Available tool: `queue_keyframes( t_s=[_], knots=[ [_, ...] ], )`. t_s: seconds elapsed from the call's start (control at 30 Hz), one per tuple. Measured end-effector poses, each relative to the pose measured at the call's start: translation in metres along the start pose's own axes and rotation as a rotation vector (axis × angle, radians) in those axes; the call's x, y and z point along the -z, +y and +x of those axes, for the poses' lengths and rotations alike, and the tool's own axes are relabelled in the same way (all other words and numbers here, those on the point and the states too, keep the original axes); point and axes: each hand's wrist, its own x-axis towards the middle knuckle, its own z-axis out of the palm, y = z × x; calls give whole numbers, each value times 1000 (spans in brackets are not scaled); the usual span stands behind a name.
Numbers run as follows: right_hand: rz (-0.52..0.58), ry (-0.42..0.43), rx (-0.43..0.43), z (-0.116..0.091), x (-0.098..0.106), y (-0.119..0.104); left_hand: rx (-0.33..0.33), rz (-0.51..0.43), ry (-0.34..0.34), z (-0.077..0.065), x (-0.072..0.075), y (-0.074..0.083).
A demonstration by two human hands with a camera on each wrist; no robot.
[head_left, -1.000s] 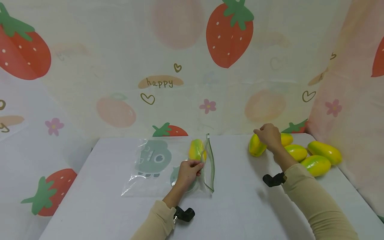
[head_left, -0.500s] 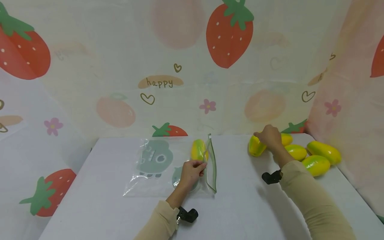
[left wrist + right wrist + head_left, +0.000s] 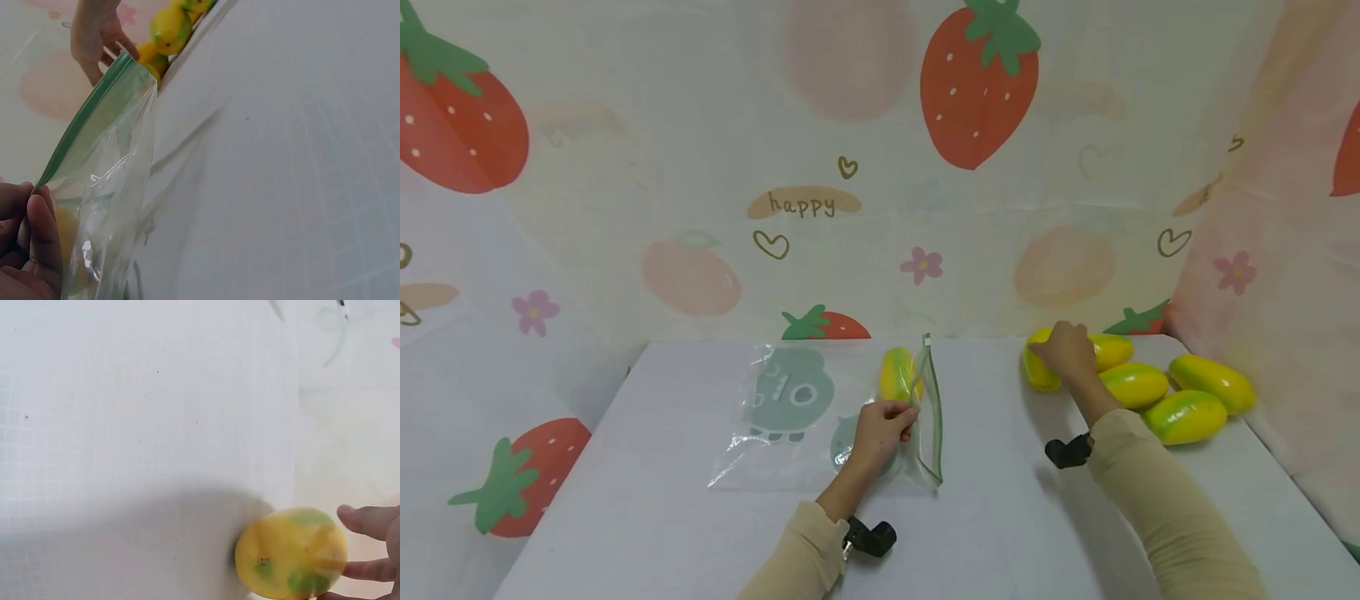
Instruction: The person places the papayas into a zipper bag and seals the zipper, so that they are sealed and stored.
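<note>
The fruit (image 3: 1037, 377) appears to rest on the surface (image 3: 992, 500), at two o'clock from the left hand (image 3: 880, 432). The right hand (image 3: 1067, 353) has a loose grip, fingers touching it, thumb apart, so it could roll. The left grip pinches the bag (image 3: 853, 379), where a tug could shift the bagged fruit (image 3: 897, 371). Four more fruit (image 3: 1135, 385) toward three o'clock could get knocked

Fruits (image 3: 1186, 417): yellow, green patches. Bag (image 3: 842, 392): clear, grey-green cartoon print; zip strip (image 3: 83, 119) green. Bench (image 3: 985, 517): white. Backdrop (image 3: 700, 108): pale, red-strawberry, pink-flower pattern. Sleeves (image 3: 1168, 500): beige. Wrist cameras (image 3: 872, 538): black.
</note>
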Motion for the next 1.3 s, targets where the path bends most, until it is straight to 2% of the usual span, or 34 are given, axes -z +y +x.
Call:
queue_keyframes(
  t_s=[0.47, 0.87, 1.3],
  knots=[
    [76, 26, -32, -3, -8, 6, 19, 22, -4, 0, -2, -1],
    [26, 14, -50, 4, -12, 4, 12, 29, 0, 0, 0, -1],
    [-13, 51, -75, 5, -19, 3, 25, 20, 21, -4, 2, 0]
  ],
)
